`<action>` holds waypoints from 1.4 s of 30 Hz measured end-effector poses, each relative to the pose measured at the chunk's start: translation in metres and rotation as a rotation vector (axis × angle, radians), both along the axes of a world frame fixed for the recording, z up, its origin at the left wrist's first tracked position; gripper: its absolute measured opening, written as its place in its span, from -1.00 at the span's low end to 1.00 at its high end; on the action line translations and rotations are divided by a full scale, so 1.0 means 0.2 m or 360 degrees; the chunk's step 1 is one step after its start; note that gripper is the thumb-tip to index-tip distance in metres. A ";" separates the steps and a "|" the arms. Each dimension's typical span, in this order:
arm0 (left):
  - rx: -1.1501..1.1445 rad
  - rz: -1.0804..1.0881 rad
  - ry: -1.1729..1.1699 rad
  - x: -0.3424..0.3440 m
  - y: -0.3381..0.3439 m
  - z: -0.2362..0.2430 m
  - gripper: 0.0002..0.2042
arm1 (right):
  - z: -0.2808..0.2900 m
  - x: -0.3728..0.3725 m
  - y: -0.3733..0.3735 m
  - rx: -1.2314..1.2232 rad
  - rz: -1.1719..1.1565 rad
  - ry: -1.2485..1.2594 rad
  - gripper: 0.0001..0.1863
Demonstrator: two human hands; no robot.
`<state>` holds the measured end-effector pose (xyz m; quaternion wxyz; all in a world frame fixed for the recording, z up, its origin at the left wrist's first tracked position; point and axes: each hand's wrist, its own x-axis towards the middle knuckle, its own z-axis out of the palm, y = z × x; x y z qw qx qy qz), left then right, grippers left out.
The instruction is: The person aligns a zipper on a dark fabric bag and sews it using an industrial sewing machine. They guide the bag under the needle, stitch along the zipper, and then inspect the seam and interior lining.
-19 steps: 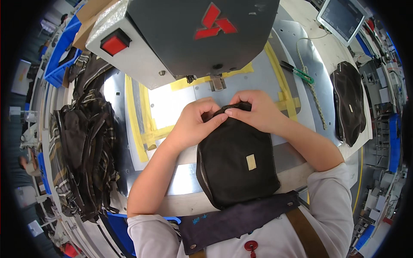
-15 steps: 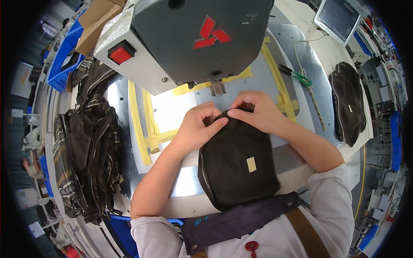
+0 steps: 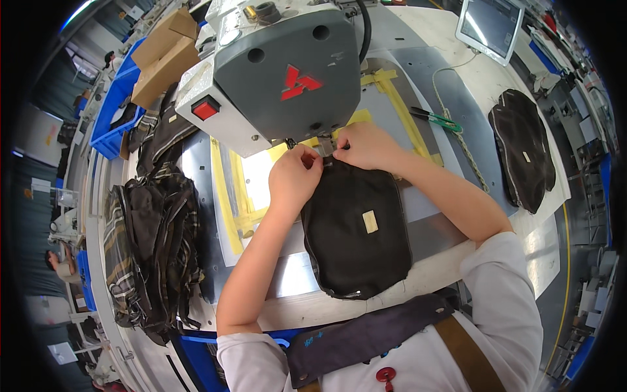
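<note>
A black zippered fabric pouch (image 3: 346, 251) lies flat in front of me, with a small cream label (image 3: 370, 221) on it and a zipper along its left edge. My left hand (image 3: 295, 175) pinches the left part of its far end. At the right part of that same end, my right hand (image 3: 367, 146) is closed on the fabric. Between my fingers, the far end meets the metal presser foot (image 3: 325, 145) of a large grey sewing machine (image 3: 281, 85). Whether the fabric is under the foot, I cannot tell.
Dark and plaid zippered pieces (image 3: 153, 248) are heaped at the left. Another black pouch (image 3: 522, 150) lies at the right. Green-handled snips (image 3: 444, 121) rest beside a cord, below a tablet screen (image 3: 491, 26). Yellow tape (image 3: 225, 196) marks the work plate. Blue bins (image 3: 108, 137) stand far left.
Both hands have pushed the pouch away from me, up to the presser foot. Its near end has pulled clear of my apron. The whole view has shifted slightly.
</note>
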<state>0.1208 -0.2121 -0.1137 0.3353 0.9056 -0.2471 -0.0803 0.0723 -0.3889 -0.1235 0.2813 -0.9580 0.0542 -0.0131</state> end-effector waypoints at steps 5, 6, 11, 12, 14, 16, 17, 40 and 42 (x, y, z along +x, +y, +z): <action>-0.0062 -0.0026 -0.0098 0.05 -0.04 -0.06 -0.85 | 0.05 0.04 -0.03 0.0000 0.0076 0.0154 -0.76; -0.0083 -0.0022 -0.0140 0.04 -0.05 -0.06 -0.86 | 0.05 0.04 -0.04 0.0000 0.0072 0.0155 -0.76; -0.0232 0.0048 -0.0071 0.00 -0.05 -0.06 -0.85 | 0.07 0.03 -0.06 0.0080 0.0087 0.0115 -0.73; -0.0257 0.0063 -0.0050 0.00 -0.05 -0.06 -0.85 | 0.06 0.04 -0.06 0.0080 0.0082 0.0125 -0.74; -0.0232 0.0061 -0.0064 0.01 -0.05 -0.07 -0.85 | 0.04 0.05 -0.06 0.0081 0.0073 0.0146 -0.76; -0.0238 0.0060 -0.0087 0.03 -0.06 -0.08 -0.86 | 0.04 0.06 -0.06 0.0087 0.0077 0.0121 -0.76; -0.0257 0.0058 -0.0103 0.03 -0.07 -0.09 -0.86 | 0.04 0.07 -0.07 0.0091 0.0079 0.0109 -0.76; -0.0154 -0.0204 -0.0095 0.11 -0.06 -0.10 -0.84 | 0.01 0.10 -0.11 0.0116 0.0145 0.0000 -0.71; -0.0170 -0.0382 -0.0212 0.09 -0.02 -0.07 -0.82 | 0.00 0.10 -0.12 0.0149 0.0157 -0.0024 -0.71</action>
